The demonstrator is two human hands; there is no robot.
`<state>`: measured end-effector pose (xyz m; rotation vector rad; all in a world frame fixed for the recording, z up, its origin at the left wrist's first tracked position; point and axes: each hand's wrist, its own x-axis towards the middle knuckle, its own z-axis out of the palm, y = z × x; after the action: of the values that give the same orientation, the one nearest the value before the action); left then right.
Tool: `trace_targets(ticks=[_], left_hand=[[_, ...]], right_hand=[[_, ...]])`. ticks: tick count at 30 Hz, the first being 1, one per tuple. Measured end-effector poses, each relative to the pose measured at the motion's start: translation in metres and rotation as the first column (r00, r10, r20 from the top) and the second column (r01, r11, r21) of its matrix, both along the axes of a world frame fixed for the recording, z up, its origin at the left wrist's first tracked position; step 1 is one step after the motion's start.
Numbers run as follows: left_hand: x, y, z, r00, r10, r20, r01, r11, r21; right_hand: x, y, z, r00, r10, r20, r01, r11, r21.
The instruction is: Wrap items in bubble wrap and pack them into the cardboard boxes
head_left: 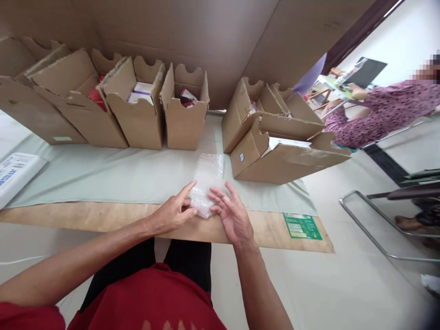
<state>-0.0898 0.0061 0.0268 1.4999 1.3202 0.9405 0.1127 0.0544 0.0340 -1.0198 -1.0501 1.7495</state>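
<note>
Table (103,216): left hand (173,211), right hand (232,216) half-hide seemingly folded bubble wrap (208,176).

left hand (173,211) | right hand (231,214) | both touching bubble wrap (207,179)

We see a board (103,217) across mid-frame, mostly under a green cloth (113,176). On the cloth: open boxes (137,110) from upper left to right of centre, bubble wrap (208,176) at centre, a white packet (15,174) far left. A green label (301,226) lies on bare wood, right of centre.
</note>
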Motion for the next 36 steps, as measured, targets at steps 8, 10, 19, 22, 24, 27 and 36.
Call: trace_targets(ticks=[8, 10, 19, 22, 24, 27, 36], left_hand=[[0.009, 0.002, -0.008, 0.99, 0.107, 0.088, -0.104, 0.994, -0.031], [0.008, 0.001, -0.009, 0.99, 0.105, 0.095, -0.105, 0.994, -0.009], [0.006, 0.0, 0.0, 0.995, 0.032, 0.09, -0.042, 0.993, 0.113], [0.004, 0.001, 0.004, 0.994, 0.057, 0.088, -0.067, 0.991, 0.113], [0.004, -0.001, 0.004, 0.995, 0.065, 0.078, -0.074, 0.991, 0.112], [0.006, -0.004, 0.0, 0.997, 0.075, 0.005, -0.075, 0.989, 0.127], [0.013, -0.006, -0.021, 0.878, 0.204, -0.434, -0.071, 0.951, 0.302]], right_hand=[[0.025, -0.004, -0.01, 0.89, -0.331, 0.314, 0.24, 0.925, 0.295], [0.029, -0.001, -0.01, 0.899, -0.233, 0.371, 0.144, 0.957, 0.252], [0.02, 0.011, -0.001, 0.882, 0.011, 0.471, -0.167, 0.942, 0.29], [0.017, 0.009, 0.005, 0.946, 0.065, 0.319, -0.179, 0.922, 0.343], [0.015, 0.006, 0.005, 0.969, 0.031, 0.244, -0.126, 0.916, 0.382], [0.013, -0.002, -0.005, 0.972, -0.056, 0.229, -0.041, 0.916, 0.399], [0.015, -0.014, -0.026, 0.683, -0.319, 0.657, -0.058, 0.873, 0.485]])
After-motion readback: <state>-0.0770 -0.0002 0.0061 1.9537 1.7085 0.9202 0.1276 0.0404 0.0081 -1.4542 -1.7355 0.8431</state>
